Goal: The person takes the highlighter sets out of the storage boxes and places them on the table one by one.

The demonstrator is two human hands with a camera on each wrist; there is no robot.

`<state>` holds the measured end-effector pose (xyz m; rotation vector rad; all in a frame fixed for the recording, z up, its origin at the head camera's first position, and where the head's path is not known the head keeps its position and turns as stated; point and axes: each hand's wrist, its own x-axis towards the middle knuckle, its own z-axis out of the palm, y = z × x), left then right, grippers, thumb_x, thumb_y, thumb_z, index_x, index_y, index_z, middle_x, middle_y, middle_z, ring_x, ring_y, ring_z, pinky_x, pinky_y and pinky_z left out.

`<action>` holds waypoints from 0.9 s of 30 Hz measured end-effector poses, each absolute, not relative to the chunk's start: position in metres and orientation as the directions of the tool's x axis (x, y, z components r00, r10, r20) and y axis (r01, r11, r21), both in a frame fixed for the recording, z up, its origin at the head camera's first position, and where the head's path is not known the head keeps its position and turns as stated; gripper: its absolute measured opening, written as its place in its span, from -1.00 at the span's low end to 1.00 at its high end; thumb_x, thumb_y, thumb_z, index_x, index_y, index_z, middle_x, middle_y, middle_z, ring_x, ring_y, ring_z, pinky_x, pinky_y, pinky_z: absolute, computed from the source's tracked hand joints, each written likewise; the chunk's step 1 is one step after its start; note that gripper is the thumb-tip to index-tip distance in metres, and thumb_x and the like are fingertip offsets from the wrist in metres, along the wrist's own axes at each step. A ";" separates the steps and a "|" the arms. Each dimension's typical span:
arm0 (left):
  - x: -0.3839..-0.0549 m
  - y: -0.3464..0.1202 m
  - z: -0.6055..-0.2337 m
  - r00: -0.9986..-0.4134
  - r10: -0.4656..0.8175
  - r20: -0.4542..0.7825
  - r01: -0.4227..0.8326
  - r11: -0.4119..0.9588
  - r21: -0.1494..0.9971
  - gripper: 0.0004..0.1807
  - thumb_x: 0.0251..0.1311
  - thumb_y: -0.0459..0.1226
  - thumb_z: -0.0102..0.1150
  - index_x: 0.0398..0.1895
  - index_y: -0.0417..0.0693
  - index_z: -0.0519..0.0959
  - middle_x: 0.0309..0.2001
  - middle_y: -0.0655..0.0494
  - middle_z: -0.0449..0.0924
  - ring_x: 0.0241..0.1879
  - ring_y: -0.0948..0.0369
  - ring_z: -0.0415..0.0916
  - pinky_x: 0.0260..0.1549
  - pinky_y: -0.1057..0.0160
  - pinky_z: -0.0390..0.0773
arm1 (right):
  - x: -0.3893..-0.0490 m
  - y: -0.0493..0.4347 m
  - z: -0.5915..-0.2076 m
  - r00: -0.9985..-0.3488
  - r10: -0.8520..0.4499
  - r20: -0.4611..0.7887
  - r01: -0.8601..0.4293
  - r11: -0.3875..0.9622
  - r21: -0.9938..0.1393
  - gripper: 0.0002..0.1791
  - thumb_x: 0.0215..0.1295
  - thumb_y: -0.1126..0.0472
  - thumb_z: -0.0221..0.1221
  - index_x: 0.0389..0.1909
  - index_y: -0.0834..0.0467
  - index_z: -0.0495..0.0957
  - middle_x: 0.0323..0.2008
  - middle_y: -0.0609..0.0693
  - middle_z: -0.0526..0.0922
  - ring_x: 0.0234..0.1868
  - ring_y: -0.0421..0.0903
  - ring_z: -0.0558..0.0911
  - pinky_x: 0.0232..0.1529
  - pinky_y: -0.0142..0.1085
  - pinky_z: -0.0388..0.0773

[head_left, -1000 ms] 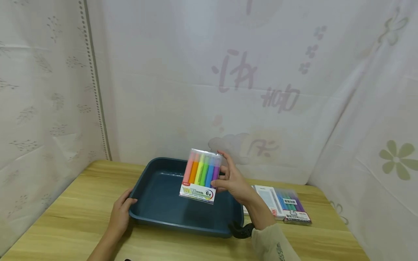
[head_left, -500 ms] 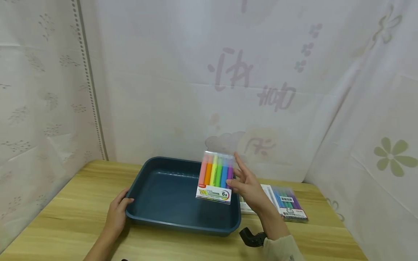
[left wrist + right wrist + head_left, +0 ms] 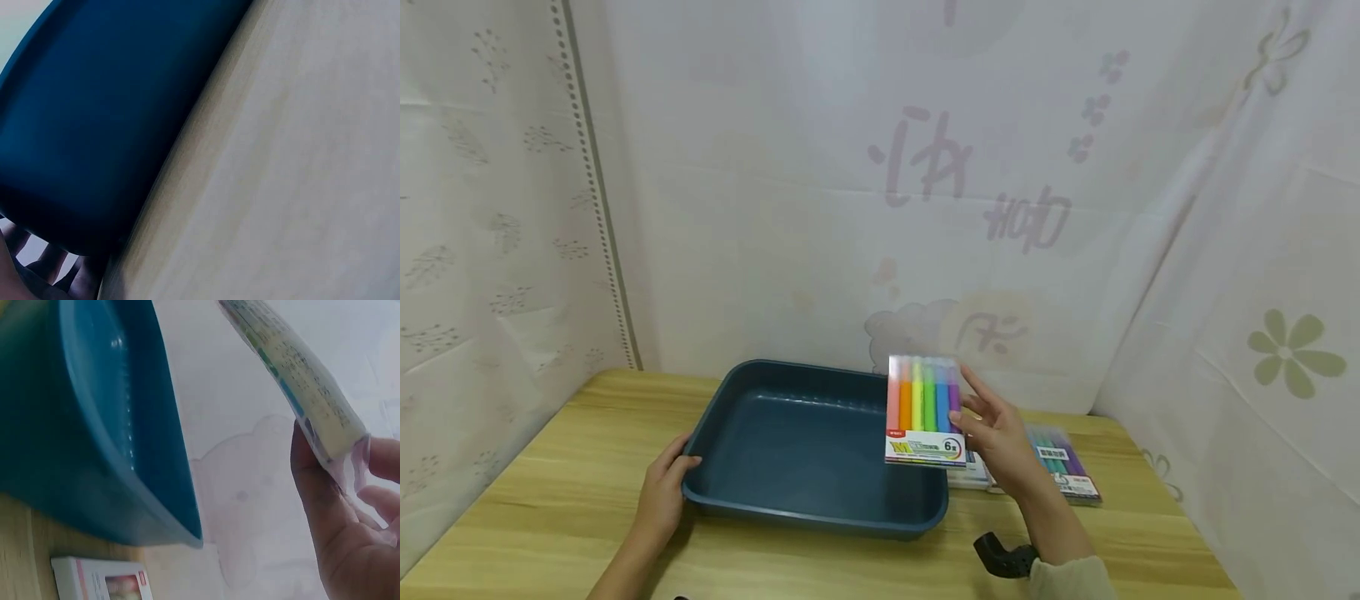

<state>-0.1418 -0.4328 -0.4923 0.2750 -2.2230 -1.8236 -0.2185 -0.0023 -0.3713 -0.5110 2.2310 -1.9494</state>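
My right hand [image 3: 1000, 437] pinches a clear pack of rainbow-coloured highlighters [image 3: 925, 408] by its right side, thumb in front. The pack is upright and raised at the right end of a dark blue tray [image 3: 805, 454], hiding part of the rim. Seen from the right wrist, the pack [image 3: 300, 375] shows its printed narrow side, and the tray wall [image 3: 94, 456] is apart from it. At the tray's left end my left hand [image 3: 664, 487] grips the rim, thumb on top. Its fingers [image 3: 47, 265] appear against the tray's outer wall in the left wrist view.
Right of the tray lie a white box [image 3: 967, 475], partly covered by my hand and the pack, and another pack of coloured pens [image 3: 1067, 467]. A black wrist mount [image 3: 1003, 557] juts from my right wrist. Patterned curtain [image 3: 775, 208] encloses the wooden table [image 3: 535, 492].
My right hand has carried the highlighter pack rightwards, from above the tray's middle to its right end. The left hand keeps its grip on the rim. The head view has shifted slightly.
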 end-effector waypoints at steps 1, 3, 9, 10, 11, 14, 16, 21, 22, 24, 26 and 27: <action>-0.142 -0.433 -0.492 -0.950 -0.303 0.072 0.012 0.197 0.980 -0.46 0.41 -0.39 -0.17 0.43 -0.37 0.30 0.43 -0.38 0.29 -0.10 0.80 0.26 -0.18 0.66 0.42 | -0.218 0.000 -0.371 -0.938 -0.327 0.119 -0.164 0.114 -0.980 -0.15 0.46 0.28 0.15 0.63 -0.08 -0.05 0.32 0.22 0.43 -0.14 -0.19 0.71 -0.12 -0.26 0.71; -0.142 -0.434 -0.492 -0.950 -0.304 0.069 0.008 0.196 0.981 -0.46 0.41 -0.39 -0.17 0.43 -0.36 0.30 0.43 -0.38 0.30 -0.10 0.78 0.28 -0.19 0.63 0.45 | -0.216 0.003 -0.370 -0.946 -0.303 0.116 -0.161 0.129 -0.978 -0.16 0.46 0.27 0.15 0.63 -0.06 -0.03 0.22 0.08 0.52 -0.13 -0.19 0.72 -0.11 -0.27 0.70; -0.141 -0.434 -0.492 -0.949 -0.307 0.074 0.013 0.196 0.981 -0.47 0.41 -0.40 -0.17 0.43 -0.35 0.31 0.40 -0.36 0.33 -0.10 0.75 0.31 -0.20 0.60 0.47 | -0.210 0.015 -0.366 -0.972 -0.214 0.094 -0.130 0.165 -0.978 -0.21 0.47 0.23 0.15 0.62 -0.06 0.04 0.04 -0.20 0.61 -0.14 -0.20 0.73 -0.10 -0.31 0.69; -0.141 -0.434 -0.492 -0.949 -0.307 0.077 0.016 0.196 0.980 -0.47 0.41 -0.40 -0.17 0.43 -0.36 0.31 0.40 -0.36 0.33 -0.10 0.75 0.31 -0.20 0.60 0.47 | -0.209 0.017 -0.365 -0.976 -0.197 0.088 -0.122 0.168 -0.978 -0.22 0.47 0.23 0.15 0.61 -0.06 0.05 0.03 -0.22 0.62 -0.14 -0.21 0.73 -0.10 -0.32 0.69; -0.141 -0.434 -0.492 -0.948 -0.307 0.078 0.016 0.199 0.980 -0.47 0.41 -0.40 -0.17 0.43 -0.36 0.31 0.40 -0.36 0.33 -0.10 0.76 0.30 -0.20 0.61 0.46 | -0.208 0.019 -0.364 -0.979 -0.184 0.084 -0.116 0.170 -0.979 -0.23 0.47 0.22 0.15 0.61 -0.07 0.06 0.01 -0.24 0.63 -0.14 -0.22 0.72 -0.11 -0.33 0.69; -0.140 -0.435 -0.492 -0.949 -0.306 0.078 0.015 0.203 0.979 -0.47 0.41 -0.39 -0.17 0.43 -0.36 0.31 0.41 -0.36 0.32 -0.10 0.77 0.29 -0.20 0.63 0.45 | -0.206 0.027 -0.362 -0.983 -0.162 0.081 -0.109 0.172 -0.979 -0.24 0.48 0.21 0.14 0.61 -0.05 0.06 -0.01 -0.27 0.64 -0.14 -0.24 0.72 -0.12 -0.35 0.69; -0.140 -0.435 -0.491 -0.949 -0.306 0.074 0.009 0.208 0.978 -0.47 0.42 -0.38 -0.17 0.43 -0.35 0.31 0.42 -0.36 0.31 -0.10 0.80 0.26 -0.19 0.66 0.42 | -0.206 0.032 -0.361 -0.984 -0.153 0.090 -0.115 0.167 -0.979 -0.25 0.49 0.20 0.13 0.61 -0.03 0.06 -0.02 -0.29 0.64 -0.14 -0.25 0.71 -0.13 -0.35 0.69; -0.140 -0.435 -0.491 -0.952 -0.299 0.060 -0.005 0.210 0.978 -0.47 0.43 -0.37 -0.18 0.45 -0.33 0.29 0.45 -0.33 0.29 -0.09 0.83 0.22 -0.17 0.70 0.38 | -0.207 0.049 -0.361 -0.984 -0.141 0.108 -0.132 0.169 -0.977 -0.26 0.50 0.19 0.13 0.61 0.01 0.06 -0.02 -0.32 0.63 -0.14 -0.28 0.70 -0.16 -0.36 0.69; -0.140 -0.435 -0.491 -0.953 -0.296 0.058 -0.006 0.209 0.978 -0.47 0.44 -0.37 -0.18 0.45 -0.33 0.29 0.45 -0.33 0.28 -0.09 0.84 0.21 -0.17 0.70 0.37 | -0.207 0.053 -0.362 -0.984 -0.138 0.109 -0.133 0.176 -0.975 -0.25 0.50 0.19 0.13 0.61 0.02 0.06 -0.02 -0.32 0.63 -0.14 -0.28 0.70 -0.16 -0.36 0.69; -0.140 -0.435 -0.491 -0.955 -0.290 0.057 -0.006 0.210 0.978 -0.47 0.45 -0.37 -0.19 0.45 -0.33 0.28 0.45 -0.34 0.27 -0.09 0.85 0.20 -0.17 0.71 0.36 | -0.207 0.060 -0.362 -0.987 -0.125 0.102 -0.126 0.197 -0.972 -0.26 0.50 0.16 0.12 0.61 0.01 0.06 -0.02 -0.33 0.62 -0.13 -0.30 0.70 -0.16 -0.37 0.69; -0.140 -0.435 -0.490 -0.956 -0.288 0.059 -0.004 0.212 0.977 -0.47 0.46 -0.36 -0.19 0.45 -0.33 0.28 0.45 -0.34 0.28 -0.08 0.85 0.19 -0.16 0.71 0.36 | -0.207 0.067 -0.362 -0.991 -0.099 0.089 -0.110 0.223 -0.969 -0.26 0.50 0.13 0.13 0.61 -0.01 0.06 -0.03 -0.37 0.59 -0.13 -0.32 0.68 -0.15 -0.39 0.68; -0.140 -0.434 -0.490 -0.956 -0.287 0.059 -0.003 0.210 0.978 -0.47 0.46 -0.36 -0.19 0.46 -0.33 0.28 0.45 -0.34 0.28 -0.08 0.85 0.20 -0.16 0.70 0.37 | -0.208 0.071 -0.361 -0.993 -0.083 0.083 -0.101 0.232 -0.967 -0.26 0.50 0.12 0.13 0.61 -0.01 0.07 -0.04 -0.39 0.59 -0.13 -0.34 0.67 -0.15 -0.40 0.67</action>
